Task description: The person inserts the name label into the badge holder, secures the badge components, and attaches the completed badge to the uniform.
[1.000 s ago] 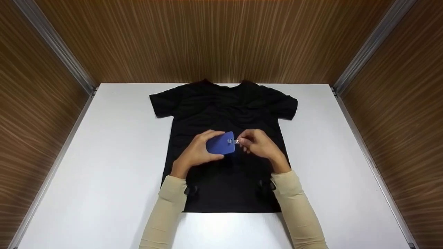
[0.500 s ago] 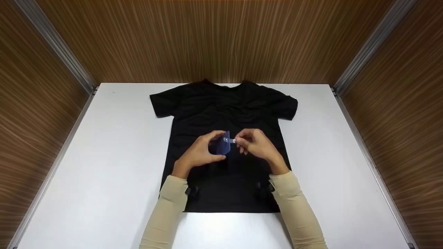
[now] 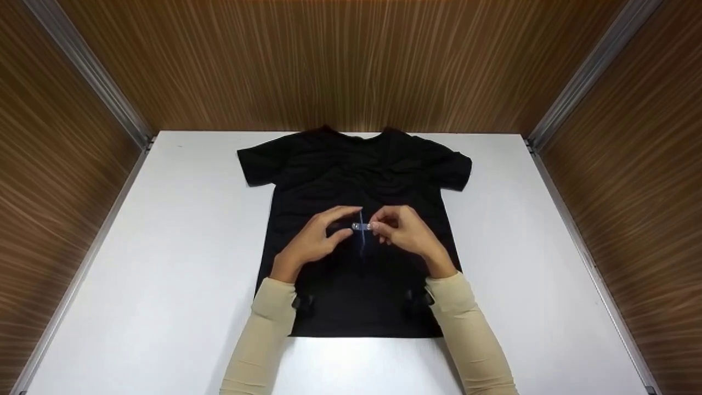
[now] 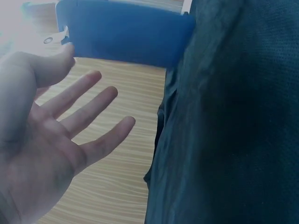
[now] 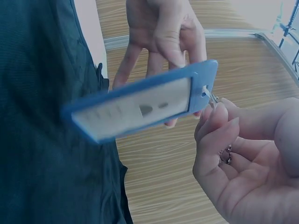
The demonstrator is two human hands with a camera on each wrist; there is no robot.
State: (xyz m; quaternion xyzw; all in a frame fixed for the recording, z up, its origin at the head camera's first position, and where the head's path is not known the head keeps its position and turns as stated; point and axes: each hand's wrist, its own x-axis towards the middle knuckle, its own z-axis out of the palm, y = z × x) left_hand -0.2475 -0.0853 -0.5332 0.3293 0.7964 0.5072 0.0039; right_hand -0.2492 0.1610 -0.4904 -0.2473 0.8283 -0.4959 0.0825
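A blue badge holder (image 5: 131,109) with a white card in its window hangs from a short clear strap (image 3: 362,226) with snap studs. My right hand (image 3: 408,233) pinches the strap between thumb and index finger; a small metal piece (image 5: 226,154) shows within its curled fingers. Beside the holder, my left hand (image 3: 312,238) has its fingers spread, the index fingertip at the holder's top edge and the thumb near the strap's end. In the left wrist view the holder's plain blue back (image 4: 121,32) shows. Beneath both hands lies a black T-shirt (image 3: 362,307).
The T-shirt is spread flat on a white table (image 3: 181,247), collar toward the back. Brown wood-grain panels (image 3: 351,66) with metal corner strips enclose the table at the back and both sides.
The badge holder has turned from showing its blue face to edge-on in the head view. My left hand has loosened from around it, while my right keeps pinching the strap.
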